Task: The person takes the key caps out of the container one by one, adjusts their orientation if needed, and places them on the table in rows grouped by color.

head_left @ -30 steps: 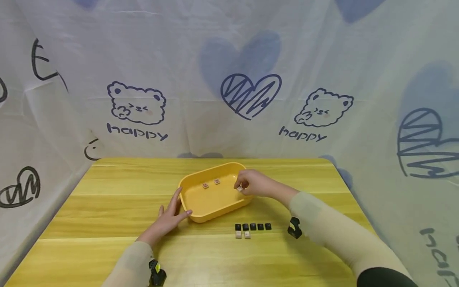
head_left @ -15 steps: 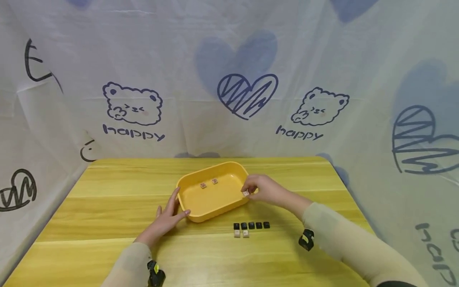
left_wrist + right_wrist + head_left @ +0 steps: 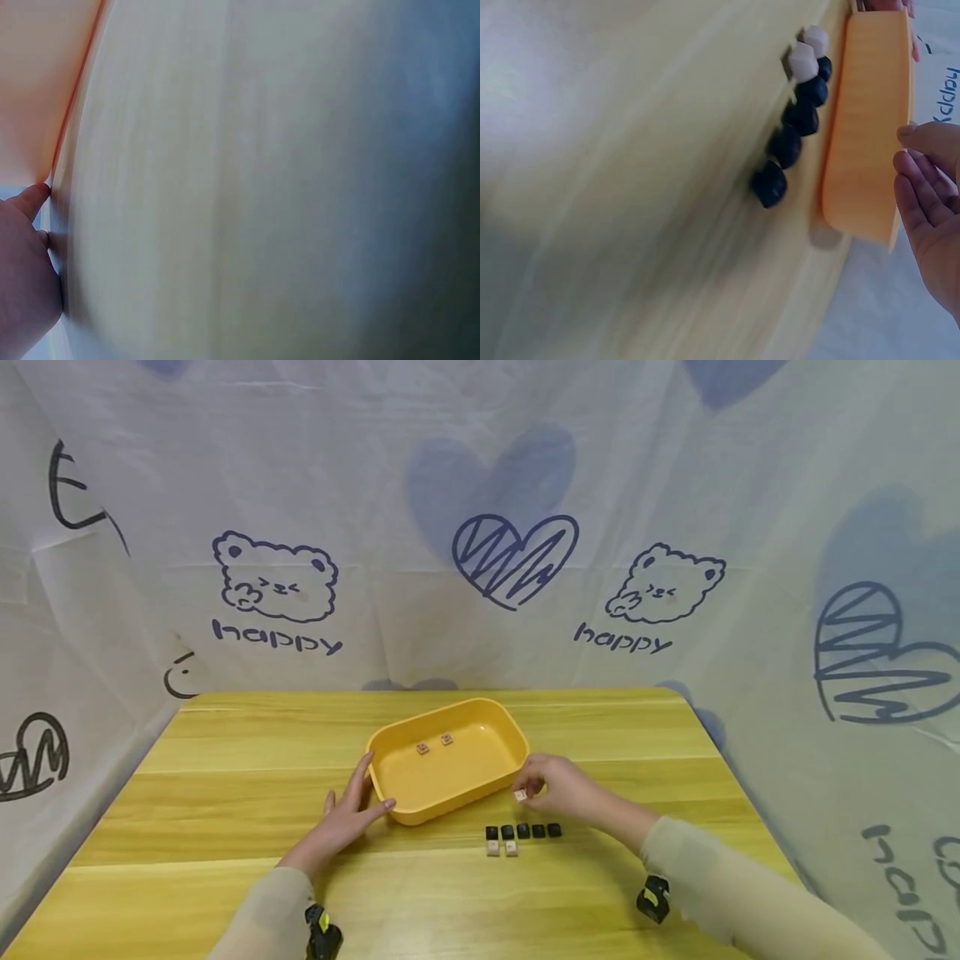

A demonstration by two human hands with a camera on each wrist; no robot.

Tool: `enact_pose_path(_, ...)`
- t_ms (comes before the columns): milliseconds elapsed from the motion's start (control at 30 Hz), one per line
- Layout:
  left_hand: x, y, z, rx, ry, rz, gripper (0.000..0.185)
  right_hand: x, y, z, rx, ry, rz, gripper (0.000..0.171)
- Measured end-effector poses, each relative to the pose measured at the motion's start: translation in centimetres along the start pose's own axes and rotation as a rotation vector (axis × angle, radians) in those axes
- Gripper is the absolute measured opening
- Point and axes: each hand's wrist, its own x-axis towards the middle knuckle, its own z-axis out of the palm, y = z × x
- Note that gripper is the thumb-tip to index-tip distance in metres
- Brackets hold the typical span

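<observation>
Just in front of the yellow tray's (image 3: pixel 457 803) right end, my right hand (image 3: pixel 558 787) pinches a white keycap (image 3: pixel 521 795) between thumb and fingers. In the right wrist view, the fingertips overlap the tray wall and hide the keycap. My left hand (image 3: pixel 347 818) touches the tray's left end with fingers spread, the thumb at the near rim. Two pinkish-white keycaps (image 3: pixel 447 739) lie inside the tray. On the table before it stands a row of several black keycaps (image 3: pixel 522 831), with two white keycaps (image 3: pixel 511 848) under its left end.
The wooden table (image 3: pixel 225 827) reaches back to a white cloth (image 3: pixel 390 610) printed with hearts and bears. More cloth hangs at both sides. Black wrist cameras (image 3: pixel 654 897) are strapped over the sleeves.
My right hand has lifted the white keycap out of the tray and carried it right and toward me, past the rim. The left hand stays at the tray's left end.
</observation>
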Motion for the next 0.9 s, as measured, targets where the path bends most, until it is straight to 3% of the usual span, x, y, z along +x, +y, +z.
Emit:
enact_pose_path(433, -0.1, 0.4, -0.1, 0.010, -0.008, -0.007, 0.091, -1.8, 0.7, 1.7, -0.021, -0.035, -0.007, 0.013)
enact_pose_path(900, 0.0, 0.4, -0.2, 0.022, -0.008, -0.008, 0.090, -2.9, 1.1, 3.7, -0.147, -0.076, -0.009, 0.018)
